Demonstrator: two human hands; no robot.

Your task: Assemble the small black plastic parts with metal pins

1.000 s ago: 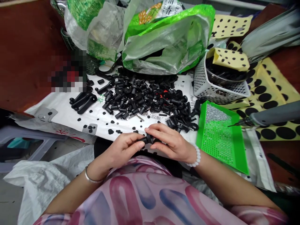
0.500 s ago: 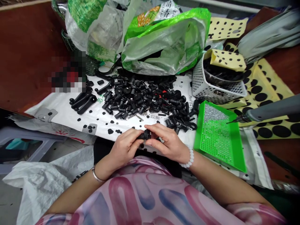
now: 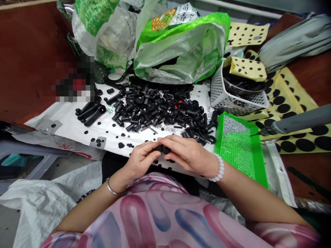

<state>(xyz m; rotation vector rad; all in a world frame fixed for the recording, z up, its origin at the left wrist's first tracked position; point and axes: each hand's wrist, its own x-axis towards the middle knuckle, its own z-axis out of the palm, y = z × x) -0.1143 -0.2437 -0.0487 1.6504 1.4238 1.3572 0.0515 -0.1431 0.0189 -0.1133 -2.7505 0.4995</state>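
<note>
My left hand [image 3: 142, 155] and my right hand [image 3: 190, 154] meet just above the near edge of the work surface. Between their fingertips is a small black plastic part [image 3: 165, 149] with a rounded end, mostly covered by the fingers. Both hands are closed on it, the left thumb and fingers from one side, the right fingers curled over the other. Just beyond them spreads a heap of small black plastic parts [image 3: 155, 106], some with metal bits. Several longer black handles [image 3: 94, 115] lie left of the heap.
At right stands a green tray [image 3: 260, 162] holding small silvery pieces [image 3: 234, 124]. A grey power screwdriver [image 3: 297, 121] points over it. Behind are a white perforated basket [image 3: 239, 104] and yellow sheets of black dots [image 3: 294, 93]. Plastic bags [image 3: 181, 67] line the back.
My right hand has turned further over the black part, covering more of it. My left hand has shifted slightly right. The camera view has moved a little.
</note>
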